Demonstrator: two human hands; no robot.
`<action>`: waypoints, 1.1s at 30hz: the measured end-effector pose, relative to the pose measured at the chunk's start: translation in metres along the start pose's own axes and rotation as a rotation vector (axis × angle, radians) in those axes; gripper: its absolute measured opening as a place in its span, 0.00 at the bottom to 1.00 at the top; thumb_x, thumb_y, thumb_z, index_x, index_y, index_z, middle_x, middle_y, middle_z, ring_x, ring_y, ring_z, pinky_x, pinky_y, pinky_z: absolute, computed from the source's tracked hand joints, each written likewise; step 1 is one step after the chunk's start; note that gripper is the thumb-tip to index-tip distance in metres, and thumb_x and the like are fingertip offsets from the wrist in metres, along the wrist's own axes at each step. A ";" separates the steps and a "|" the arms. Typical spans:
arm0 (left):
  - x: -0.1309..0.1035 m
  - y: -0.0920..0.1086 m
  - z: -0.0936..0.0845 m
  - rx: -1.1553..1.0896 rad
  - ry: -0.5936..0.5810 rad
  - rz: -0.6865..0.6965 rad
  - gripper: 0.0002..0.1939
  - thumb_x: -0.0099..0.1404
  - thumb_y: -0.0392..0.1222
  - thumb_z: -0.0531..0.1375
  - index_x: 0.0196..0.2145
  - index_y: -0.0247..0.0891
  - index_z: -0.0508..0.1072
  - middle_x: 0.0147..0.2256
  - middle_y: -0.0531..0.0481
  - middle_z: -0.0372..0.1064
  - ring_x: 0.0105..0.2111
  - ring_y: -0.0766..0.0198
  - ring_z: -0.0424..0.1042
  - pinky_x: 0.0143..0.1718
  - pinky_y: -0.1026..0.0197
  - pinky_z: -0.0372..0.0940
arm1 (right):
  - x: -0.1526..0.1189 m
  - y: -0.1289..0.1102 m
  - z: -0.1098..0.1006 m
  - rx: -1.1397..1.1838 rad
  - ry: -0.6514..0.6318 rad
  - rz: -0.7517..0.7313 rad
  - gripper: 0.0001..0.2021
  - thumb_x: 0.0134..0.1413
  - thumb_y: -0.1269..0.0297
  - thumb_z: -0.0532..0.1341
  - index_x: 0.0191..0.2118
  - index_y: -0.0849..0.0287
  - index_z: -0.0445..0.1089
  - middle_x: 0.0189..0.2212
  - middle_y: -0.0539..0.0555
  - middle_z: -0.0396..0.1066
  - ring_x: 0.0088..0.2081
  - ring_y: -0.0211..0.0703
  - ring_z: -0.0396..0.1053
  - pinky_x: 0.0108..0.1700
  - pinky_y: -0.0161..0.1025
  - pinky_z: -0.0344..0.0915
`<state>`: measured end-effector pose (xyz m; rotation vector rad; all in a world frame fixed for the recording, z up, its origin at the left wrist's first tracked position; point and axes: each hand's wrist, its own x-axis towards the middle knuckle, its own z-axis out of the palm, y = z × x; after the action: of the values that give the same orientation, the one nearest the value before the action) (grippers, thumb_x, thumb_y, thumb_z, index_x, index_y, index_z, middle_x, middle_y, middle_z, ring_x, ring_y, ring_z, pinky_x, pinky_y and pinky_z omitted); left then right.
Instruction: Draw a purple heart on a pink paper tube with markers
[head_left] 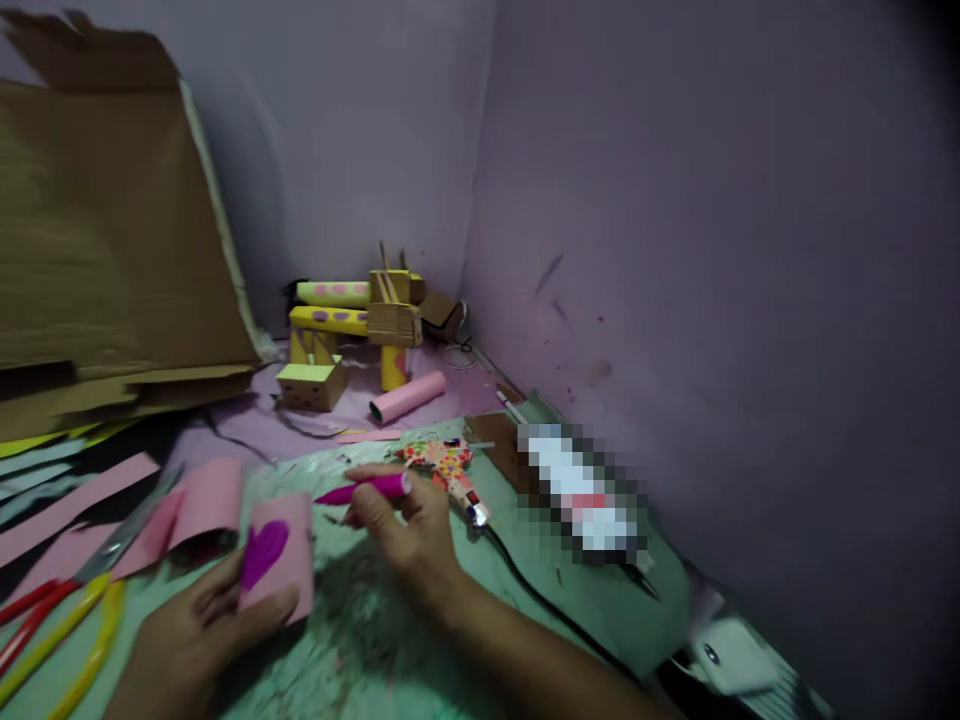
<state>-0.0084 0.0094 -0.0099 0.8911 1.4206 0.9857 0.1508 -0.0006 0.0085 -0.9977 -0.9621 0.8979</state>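
Note:
My left hand [199, 625] holds a small pink paper piece [296, 545] at its lower part, thumb across the front. A purple heart-like shape [265, 552] is coloured on its face. Just right of the paper, my right hand [412, 530] grips a magenta marker [367, 489] between fingers and thumb. The marker's tip points left toward the paper's upper right edge, with a small gap between them. Behind my right hand lies a glue gun [442, 462] with a flowery pattern.
Scissors [112, 550], pink strips [90, 500] and a curled pink sheet [214, 505] lie left. Behind are a pink tube [409, 397], a small box [311, 385], yellow cardboard figures [330, 319] and a large cardboard sheet [112, 230]. A black cord [540, 600] runs front right.

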 end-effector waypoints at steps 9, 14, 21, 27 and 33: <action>0.001 0.007 -0.003 -0.122 -0.309 0.110 0.23 0.38 0.36 0.70 0.37 0.30 0.78 0.28 0.46 0.77 0.28 0.58 0.74 0.30 0.62 0.68 | -0.002 0.011 -0.003 0.024 -0.022 -0.071 0.10 0.48 0.59 0.64 0.34 0.59 0.73 0.19 0.49 0.71 0.24 0.40 0.69 0.29 0.37 0.66; 0.004 0.001 -0.003 -0.130 -0.328 0.135 0.22 0.39 0.35 0.69 0.36 0.31 0.79 0.28 0.48 0.77 0.28 0.61 0.73 0.30 0.64 0.66 | -0.008 0.018 -0.002 -0.072 -0.068 -0.119 0.07 0.50 0.60 0.63 0.32 0.57 0.74 0.24 0.50 0.73 0.26 0.41 0.71 0.31 0.37 0.66; 0.009 -0.003 -0.004 -0.137 -0.340 0.116 0.25 0.37 0.36 0.70 0.38 0.31 0.78 0.30 0.46 0.77 0.29 0.58 0.73 0.30 0.63 0.67 | -0.011 0.020 -0.002 -0.152 -0.069 -0.175 0.06 0.51 0.62 0.62 0.33 0.57 0.74 0.26 0.51 0.74 0.26 0.41 0.73 0.30 0.37 0.67; 0.007 0.000 -0.002 -0.151 -0.344 0.093 0.26 0.37 0.33 0.69 0.39 0.30 0.77 0.30 0.46 0.77 0.30 0.60 0.73 0.29 0.65 0.67 | -0.012 0.020 0.001 -0.192 0.024 -0.217 0.06 0.52 0.62 0.61 0.32 0.57 0.73 0.23 0.50 0.74 0.26 0.42 0.72 0.31 0.38 0.67; 0.004 0.004 -0.001 -0.169 -0.338 0.075 0.25 0.37 0.32 0.68 0.38 0.30 0.76 0.28 0.48 0.76 0.27 0.63 0.72 0.28 0.65 0.66 | -0.011 0.021 -0.002 -0.202 -0.004 -0.274 0.04 0.52 0.64 0.61 0.33 0.57 0.73 0.25 0.50 0.74 0.25 0.42 0.72 0.30 0.37 0.67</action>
<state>-0.0095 0.0145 -0.0079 0.9401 1.0104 0.9443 0.1459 -0.0051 -0.0139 -1.0037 -1.1774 0.5824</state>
